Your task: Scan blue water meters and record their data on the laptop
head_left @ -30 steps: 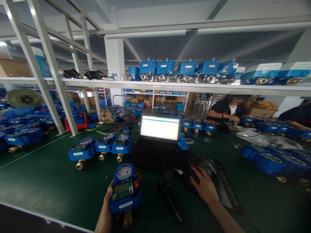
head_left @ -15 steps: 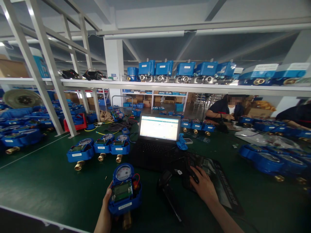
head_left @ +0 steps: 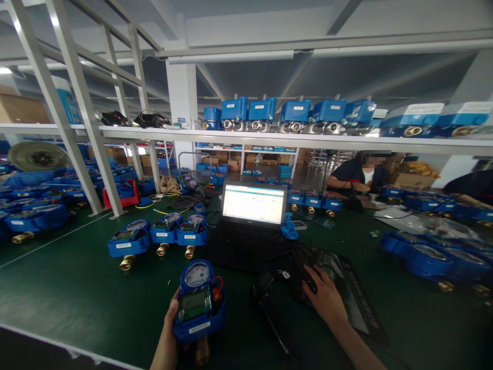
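My left hand [head_left: 169, 329] grips a blue water meter [head_left: 198, 303] from its left side, holding it upright at the near edge of the green table [head_left: 77, 288]. The meter has a round dial on top, a small green display below, and a brass fitting underneath. My right hand [head_left: 325, 298] rests curled over a black mouse [head_left: 308, 281] on a dark mouse pad [head_left: 346, 288]. An open laptop [head_left: 252, 216] with a lit white screen stands just behind. A black handheld scanner [head_left: 264, 290] lies between my hands.
Three blue meters [head_left: 157, 236] stand in a row left of the laptop. Many more meters cover the table at left and right, and a shelf [head_left: 269, 134] above carries several. White frame posts [head_left: 80, 118] rise at left. Another person [head_left: 362, 174] sits across the table.
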A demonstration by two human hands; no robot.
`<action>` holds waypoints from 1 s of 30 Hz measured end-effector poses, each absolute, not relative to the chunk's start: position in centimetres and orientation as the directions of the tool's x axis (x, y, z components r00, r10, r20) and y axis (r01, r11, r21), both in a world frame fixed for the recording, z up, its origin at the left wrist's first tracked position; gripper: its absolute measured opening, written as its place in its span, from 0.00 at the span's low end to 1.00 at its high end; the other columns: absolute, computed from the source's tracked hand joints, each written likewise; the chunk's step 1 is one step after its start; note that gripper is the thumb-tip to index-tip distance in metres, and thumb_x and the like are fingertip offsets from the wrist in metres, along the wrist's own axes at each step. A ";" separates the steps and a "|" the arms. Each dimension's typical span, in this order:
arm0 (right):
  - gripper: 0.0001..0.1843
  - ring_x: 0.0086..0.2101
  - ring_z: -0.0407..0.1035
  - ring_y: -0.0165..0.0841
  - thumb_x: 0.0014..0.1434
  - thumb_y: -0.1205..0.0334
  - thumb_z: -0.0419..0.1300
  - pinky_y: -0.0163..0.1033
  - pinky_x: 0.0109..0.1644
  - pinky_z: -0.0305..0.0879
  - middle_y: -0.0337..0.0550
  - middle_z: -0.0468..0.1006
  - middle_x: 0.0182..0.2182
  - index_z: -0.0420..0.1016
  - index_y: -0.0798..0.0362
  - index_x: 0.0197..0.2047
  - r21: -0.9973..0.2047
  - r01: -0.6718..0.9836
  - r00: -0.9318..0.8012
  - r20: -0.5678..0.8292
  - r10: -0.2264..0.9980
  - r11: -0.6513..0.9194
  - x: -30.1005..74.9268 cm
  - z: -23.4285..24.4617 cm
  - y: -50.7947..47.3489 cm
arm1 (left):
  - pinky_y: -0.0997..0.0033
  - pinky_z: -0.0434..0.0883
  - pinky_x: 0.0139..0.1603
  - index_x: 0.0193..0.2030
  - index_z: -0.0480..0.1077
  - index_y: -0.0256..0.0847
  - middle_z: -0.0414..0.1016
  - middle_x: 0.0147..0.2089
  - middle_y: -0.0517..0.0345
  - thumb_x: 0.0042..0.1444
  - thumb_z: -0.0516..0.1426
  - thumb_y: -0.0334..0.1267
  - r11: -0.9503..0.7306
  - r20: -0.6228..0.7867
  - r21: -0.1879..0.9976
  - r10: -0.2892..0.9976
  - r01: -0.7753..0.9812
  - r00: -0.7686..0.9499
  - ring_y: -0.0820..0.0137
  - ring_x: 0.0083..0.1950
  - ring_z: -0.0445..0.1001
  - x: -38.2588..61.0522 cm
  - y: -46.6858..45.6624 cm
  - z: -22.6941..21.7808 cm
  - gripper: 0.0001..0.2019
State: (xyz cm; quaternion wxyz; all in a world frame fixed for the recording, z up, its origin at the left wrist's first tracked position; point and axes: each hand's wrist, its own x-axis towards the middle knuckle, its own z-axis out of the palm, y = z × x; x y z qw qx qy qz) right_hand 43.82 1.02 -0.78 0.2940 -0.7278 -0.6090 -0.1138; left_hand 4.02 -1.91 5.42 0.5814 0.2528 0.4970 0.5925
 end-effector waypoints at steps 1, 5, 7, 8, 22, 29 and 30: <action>0.25 0.52 0.64 0.46 0.60 0.51 0.46 0.53 0.53 0.65 0.52 0.64 0.56 0.66 0.50 0.58 -0.295 0.952 0.233 0.519 0.822 -0.083 43.9 -0.8 1.1 | 0.78 0.56 0.14 0.62 0.57 0.40 0.60 0.15 0.68 0.41 0.60 0.67 0.170 -0.277 0.884 0.941 -0.434 -0.195 0.71 0.16 0.58 4.1 -2.0 5.5 0.47; 0.25 0.52 0.64 0.45 0.60 0.51 0.46 0.53 0.53 0.65 0.50 0.63 0.56 0.65 0.48 0.58 -0.301 0.949 0.243 0.512 0.824 -0.093 43.9 -0.9 1.2 | 0.78 0.56 0.14 0.62 0.56 0.40 0.63 0.17 0.66 0.42 0.59 0.67 0.169 -0.275 0.891 0.940 -0.422 -0.204 0.70 0.17 0.60 4.1 -2.0 5.7 0.46; 0.25 0.51 0.64 0.46 0.60 0.50 0.46 0.53 0.53 0.65 0.50 0.63 0.56 0.65 0.48 0.58 -0.296 0.950 0.244 0.510 0.825 -0.099 43.9 -0.9 1.2 | 0.78 0.56 0.14 0.62 0.57 0.39 0.62 0.17 0.66 0.42 0.59 0.67 0.174 -0.280 0.889 0.938 -0.423 -0.202 0.70 0.16 0.60 4.1 -2.0 5.6 0.45; 0.25 0.51 0.64 0.46 0.61 0.50 0.46 0.53 0.53 0.65 0.51 0.64 0.56 0.65 0.48 0.58 -0.292 0.951 0.244 0.508 0.826 -0.102 43.9 -0.8 1.2 | 0.78 0.56 0.14 0.61 0.57 0.39 0.61 0.16 0.67 0.43 0.59 0.67 0.179 -0.285 0.887 0.937 -0.426 -0.200 0.70 0.16 0.59 4.0 -2.0 5.5 0.45; 0.25 0.51 0.64 0.46 0.61 0.51 0.45 0.54 0.55 0.63 0.51 0.64 0.55 0.66 0.50 0.57 -0.273 0.959 0.218 0.544 0.810 -0.075 43.9 -1.0 1.4 | 0.74 0.56 0.13 0.58 0.62 0.38 0.68 0.20 0.62 0.45 0.59 0.65 0.185 -0.295 0.879 0.935 -0.440 -0.195 0.69 0.15 0.62 3.6 -1.6 4.7 0.40; 0.26 0.52 0.63 0.47 0.61 0.51 0.45 0.53 0.55 0.64 0.53 0.63 0.56 0.65 0.51 0.58 -0.274 0.957 0.231 0.508 0.830 -0.098 43.7 -0.7 1.2 | 0.74 0.56 0.13 0.58 0.61 0.38 0.63 0.16 0.67 0.44 0.60 0.64 0.175 -0.288 0.875 0.937 -0.453 -0.196 0.70 0.14 0.59 3.8 -1.7 5.0 0.41; 0.26 0.52 0.63 0.47 0.61 0.51 0.45 0.53 0.55 0.64 0.52 0.63 0.56 0.66 0.51 0.58 -0.272 0.957 0.230 0.511 0.828 -0.098 43.7 -0.7 1.2 | 0.75 0.56 0.13 0.59 0.60 0.38 0.61 0.15 0.67 0.45 0.60 0.64 0.174 -0.290 0.876 0.936 -0.450 -0.201 0.70 0.14 0.58 3.9 -1.8 5.1 0.41</action>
